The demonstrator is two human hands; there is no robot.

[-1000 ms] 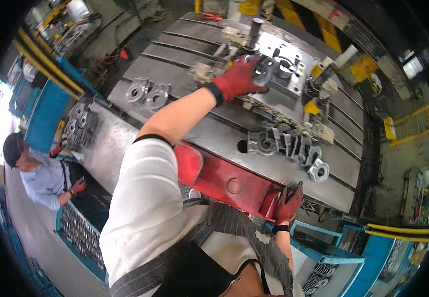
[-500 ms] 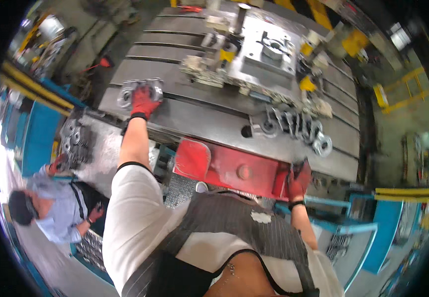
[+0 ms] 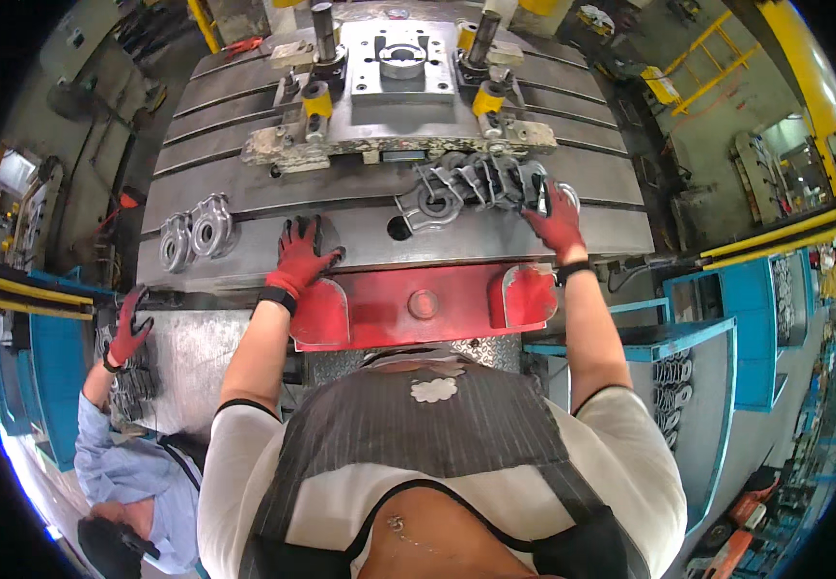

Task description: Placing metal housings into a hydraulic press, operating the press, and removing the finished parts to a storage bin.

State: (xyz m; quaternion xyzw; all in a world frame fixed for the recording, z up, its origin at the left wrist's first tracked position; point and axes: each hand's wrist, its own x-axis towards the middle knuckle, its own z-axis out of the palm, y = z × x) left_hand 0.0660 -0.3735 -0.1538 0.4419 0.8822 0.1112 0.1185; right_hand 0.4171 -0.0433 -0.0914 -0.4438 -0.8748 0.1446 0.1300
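My left hand [image 3: 304,255], in a red and black glove, hovers over or rests on the front of the slotted steel table [image 3: 273,227], fingers spread and holding nothing. To its left, a pair of grey metal parts with ringed ends [image 3: 211,228] lies on the table. My right hand [image 3: 559,224], gloved alike, is at the right end of a row of several similar metal parts [image 3: 480,181]. Its fingers close over the ringed end of the last part, whose rim shows beside them; the grip is partly hidden.
Beyond the row stands a steel die block [image 3: 403,82] with upright posts [image 3: 324,34] and yellow collars. A red panel [image 3: 389,299] fronts the table. At left, a co-worker's gloved hand [image 3: 128,333] is near stacked parts [image 3: 133,386]. A blue-framed rack [image 3: 726,386] stands at right.
My left hand has let go of the metal parts at left and moved right. My right hand has gone from the table's front edge up to the row. The view has turned.
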